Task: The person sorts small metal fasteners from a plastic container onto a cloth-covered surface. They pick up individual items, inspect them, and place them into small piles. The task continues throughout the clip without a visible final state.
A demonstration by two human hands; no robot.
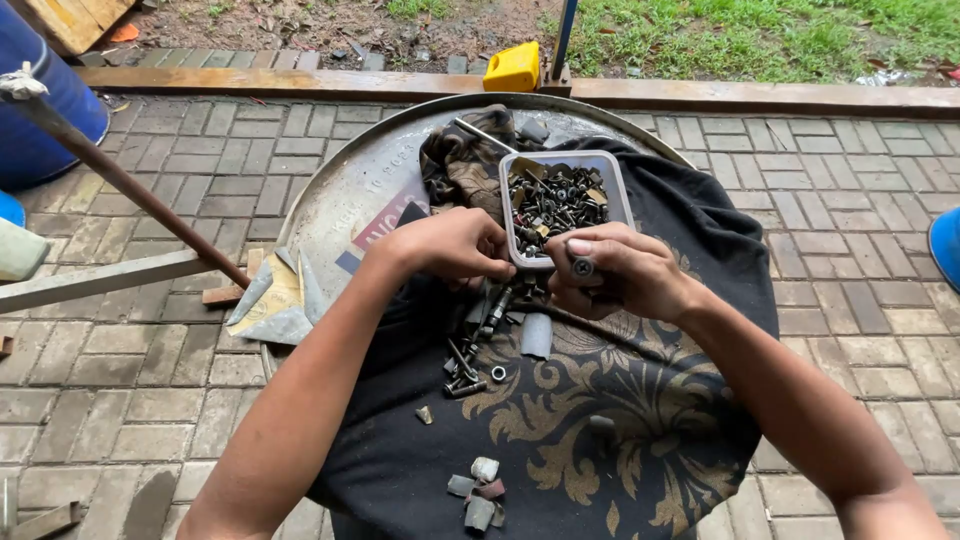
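Note:
My right hand (622,273) pinches a dark bolt (582,267) between thumb and fingers, its round head facing up. My left hand (455,245) is curled just left of it, fingertips close to the bolt and to the near rim of a clear plastic tub (617,175) full of mixed screws and bolts. Both hands hover over a black cloth with a gold pattern (600,420) spread on a round metal drum lid (340,200). Loose bolts and a washer (475,360) lie on the cloth under my hands.
Small grey and reddish scraps (478,495) lie near the cloth's front edge. A crumpled brown rag (465,160) sits behind the tub. A rusty rod (130,185), a blue barrel (40,110), a yellow container (513,68) and brick paving surround the drum.

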